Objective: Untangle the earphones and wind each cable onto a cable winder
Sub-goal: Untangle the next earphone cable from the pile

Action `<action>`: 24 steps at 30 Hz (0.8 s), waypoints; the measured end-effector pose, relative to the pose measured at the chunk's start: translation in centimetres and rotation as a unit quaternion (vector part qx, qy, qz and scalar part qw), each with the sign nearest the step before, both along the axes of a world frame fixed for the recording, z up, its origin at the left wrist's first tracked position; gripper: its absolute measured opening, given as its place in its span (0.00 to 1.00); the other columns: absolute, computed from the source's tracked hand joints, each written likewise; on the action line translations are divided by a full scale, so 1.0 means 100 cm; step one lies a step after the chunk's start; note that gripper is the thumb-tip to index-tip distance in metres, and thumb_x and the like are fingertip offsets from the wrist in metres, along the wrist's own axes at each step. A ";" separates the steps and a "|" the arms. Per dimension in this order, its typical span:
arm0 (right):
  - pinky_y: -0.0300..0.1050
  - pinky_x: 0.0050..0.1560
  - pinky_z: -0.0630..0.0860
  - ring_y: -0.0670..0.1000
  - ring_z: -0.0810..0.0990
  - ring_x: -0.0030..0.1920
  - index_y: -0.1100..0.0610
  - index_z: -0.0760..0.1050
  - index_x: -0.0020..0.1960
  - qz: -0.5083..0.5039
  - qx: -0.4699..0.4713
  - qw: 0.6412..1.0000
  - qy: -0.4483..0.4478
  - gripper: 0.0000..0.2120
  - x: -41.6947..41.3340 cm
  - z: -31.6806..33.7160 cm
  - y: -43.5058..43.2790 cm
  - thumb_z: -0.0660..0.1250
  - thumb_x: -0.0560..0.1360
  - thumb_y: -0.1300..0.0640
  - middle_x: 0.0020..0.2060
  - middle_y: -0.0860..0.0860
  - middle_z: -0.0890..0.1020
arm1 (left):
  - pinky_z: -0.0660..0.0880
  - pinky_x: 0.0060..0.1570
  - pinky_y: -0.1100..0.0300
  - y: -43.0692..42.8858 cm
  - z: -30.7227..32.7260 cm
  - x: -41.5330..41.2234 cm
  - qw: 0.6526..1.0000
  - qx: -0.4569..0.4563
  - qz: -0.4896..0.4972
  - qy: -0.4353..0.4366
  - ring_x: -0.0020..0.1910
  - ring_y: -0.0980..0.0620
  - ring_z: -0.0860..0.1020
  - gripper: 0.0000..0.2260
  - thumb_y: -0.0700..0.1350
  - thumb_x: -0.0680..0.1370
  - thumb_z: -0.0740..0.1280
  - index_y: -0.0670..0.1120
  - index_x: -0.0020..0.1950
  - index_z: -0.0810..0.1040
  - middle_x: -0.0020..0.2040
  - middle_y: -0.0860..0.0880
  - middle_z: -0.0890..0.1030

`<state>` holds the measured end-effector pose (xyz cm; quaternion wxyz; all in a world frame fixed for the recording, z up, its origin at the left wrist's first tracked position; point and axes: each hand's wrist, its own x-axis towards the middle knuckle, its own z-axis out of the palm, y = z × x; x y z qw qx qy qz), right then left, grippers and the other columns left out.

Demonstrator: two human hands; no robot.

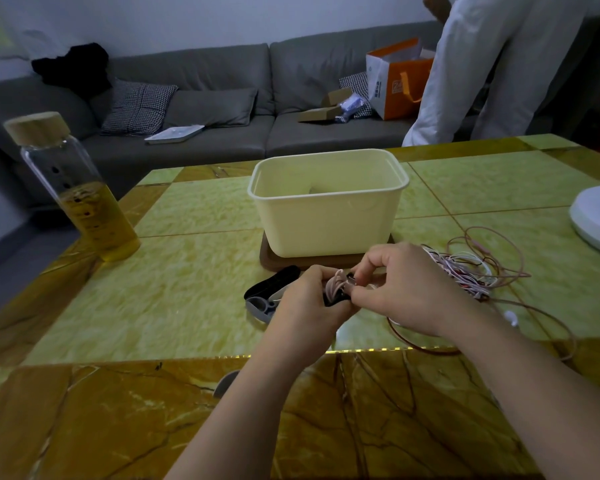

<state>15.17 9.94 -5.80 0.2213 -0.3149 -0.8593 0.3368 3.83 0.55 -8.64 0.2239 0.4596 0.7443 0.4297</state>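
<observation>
In the head view, near the middle of the green and brown worktop [187,271], the two hands are meeting just in front of a cream box [326,216]. The left hand [305,303] is gripping a dark cable winder [334,300], with the fingers curled round it. The right hand [399,289] is pinching a pink cable [338,284] between thumb and forefinger, right at the winder. Some turns of this cable are lying round the winder.

To the right of the hands, a tangle of earphones [465,268] in pink, white and dark red is lying on the worktop in loose loops. Just left of the left hand, a black winder [274,282] and a grey winder [260,306] are resting on the worktop, touching each other.

The cream box is standing on a brown tray [271,258]. A glass bottle [77,188] with yellow liquid and a wooden cap is standing far left. Behind the worktop, a grey sofa [205,74] is carrying cushions and an orange bag [399,81], and a person in white clothes [482,64] is standing beside it.
</observation>
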 end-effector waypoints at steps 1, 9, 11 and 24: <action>0.48 0.44 0.79 0.50 0.81 0.41 0.52 0.77 0.34 0.002 0.012 1.000 -0.001 0.07 0.000 -0.001 0.000 0.74 0.67 0.56 0.37 0.45 0.81 | 0.73 0.43 0.66 0.000 0.000 0.000 1.000 -0.001 0.001 0.008 0.46 0.59 0.78 0.13 0.46 0.75 0.71 0.50 0.58 0.75 0.49 0.55 0.80; 0.33 0.40 0.67 0.42 0.74 0.40 0.52 0.81 0.45 0.080 0.161 0.983 -0.028 0.06 0.001 -0.013 0.004 0.68 0.75 0.50 0.38 0.42 0.77 | 0.70 0.40 0.70 0.000 0.000 -0.001 0.997 -0.004 0.010 0.077 0.47 0.59 0.76 0.11 0.44 0.77 0.69 0.49 0.58 0.74 0.50 0.54 0.78; 0.40 0.44 0.71 0.45 0.75 0.43 0.52 0.81 0.47 0.086 0.170 0.981 -0.029 0.08 0.001 -0.013 0.003 0.66 0.76 0.49 0.40 0.45 0.79 | 0.70 0.41 0.69 0.000 0.000 -0.001 0.997 -0.005 0.015 0.078 0.48 0.57 0.76 0.11 0.45 0.77 0.69 0.49 0.58 0.74 0.50 0.53 0.78; 0.50 0.35 0.74 0.52 0.77 0.31 0.52 0.81 0.40 0.036 0.093 0.995 0.012 0.07 0.000 -0.014 0.003 0.68 0.73 0.52 0.31 0.47 0.81 | 0.74 0.48 0.61 0.001 0.002 0.004 0.996 0.000 0.049 0.071 0.51 0.54 0.76 0.14 0.46 0.76 0.69 0.47 0.60 0.74 0.52 0.52 0.79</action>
